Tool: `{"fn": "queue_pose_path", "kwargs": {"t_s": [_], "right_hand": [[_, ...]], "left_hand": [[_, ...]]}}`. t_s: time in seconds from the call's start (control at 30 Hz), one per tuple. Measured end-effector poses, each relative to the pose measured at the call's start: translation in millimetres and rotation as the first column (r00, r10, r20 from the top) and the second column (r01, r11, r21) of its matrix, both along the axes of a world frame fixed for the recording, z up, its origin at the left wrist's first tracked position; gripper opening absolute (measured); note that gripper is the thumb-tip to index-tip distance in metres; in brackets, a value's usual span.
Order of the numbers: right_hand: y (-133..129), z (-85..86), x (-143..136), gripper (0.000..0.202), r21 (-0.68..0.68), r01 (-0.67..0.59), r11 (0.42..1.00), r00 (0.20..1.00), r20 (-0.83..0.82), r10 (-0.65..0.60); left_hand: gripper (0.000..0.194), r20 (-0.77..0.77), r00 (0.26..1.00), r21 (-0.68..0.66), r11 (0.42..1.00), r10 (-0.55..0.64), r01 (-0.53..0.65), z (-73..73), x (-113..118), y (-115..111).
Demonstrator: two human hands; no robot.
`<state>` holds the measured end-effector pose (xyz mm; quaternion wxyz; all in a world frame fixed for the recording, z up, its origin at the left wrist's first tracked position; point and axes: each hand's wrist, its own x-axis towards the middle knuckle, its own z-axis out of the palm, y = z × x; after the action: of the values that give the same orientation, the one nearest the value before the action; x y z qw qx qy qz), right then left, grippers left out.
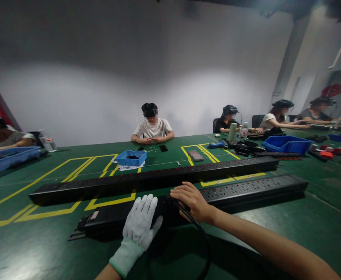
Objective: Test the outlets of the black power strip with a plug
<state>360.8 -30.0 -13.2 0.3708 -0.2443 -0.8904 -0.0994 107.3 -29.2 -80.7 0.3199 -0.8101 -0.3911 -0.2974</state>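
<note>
From where I stand, a black cable [207,247] loops down toward the worker's edge of the green table [269,241], its upper end disappearing by the right hand [192,202]. That bare hand is the nearer to it, fingers bent over the spot where cable meets strip; I can't tell whether they pinch it or merely rest there. The gloved left hand [140,225] lies flat, fingers straight and close together, holding nothing, on the power strip [246,189]. The strip lies crosswise in front of the worker, its long axis slanting from a nearer left end to a farther right one, sockets stretching away right of the bare hand. Just beyond, a second strip [159,177] runs roughly alongside. Farther off sit a blue tray [132,160] and a seated co-worker [153,130].
</note>
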Motion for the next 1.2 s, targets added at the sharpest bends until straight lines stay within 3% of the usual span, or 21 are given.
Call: {"fn": "queue_pose_path", "kwargs": {"t_s": [0.2,0.63,0.93,1.2], "right_hand": [[-3.9,-9.3,-9.0,0.045,0.058,0.024,0.998,1.0,0.003,-0.024],[11.8,-0.3,-18.5,0.015,0.115,0.047,0.992,0.999,0.005,-0.048],[4.7,-17.3,-16.8,0.016,0.121,0.077,0.99,0.997,-0.014,-0.076],[-6.1,-13.0,-16.5,0.031,0.067,0.07,0.995,0.997,0.024,-0.071]], "left_hand": [[0.052,0.017,1.0,-0.006,1.0,-0.021,0.022,-1.1,1.6,1.5],[0.059,0.01,1.0,-0.04,0.999,-0.004,0.004,-7.3,-2.1,-0.4],[0.054,0.045,0.998,0.009,0.999,-0.043,0.043,-3.0,0.7,1.9],[0.056,0.034,0.999,-0.019,0.999,-0.031,0.031,-2.4,0.6,0.4]]}}
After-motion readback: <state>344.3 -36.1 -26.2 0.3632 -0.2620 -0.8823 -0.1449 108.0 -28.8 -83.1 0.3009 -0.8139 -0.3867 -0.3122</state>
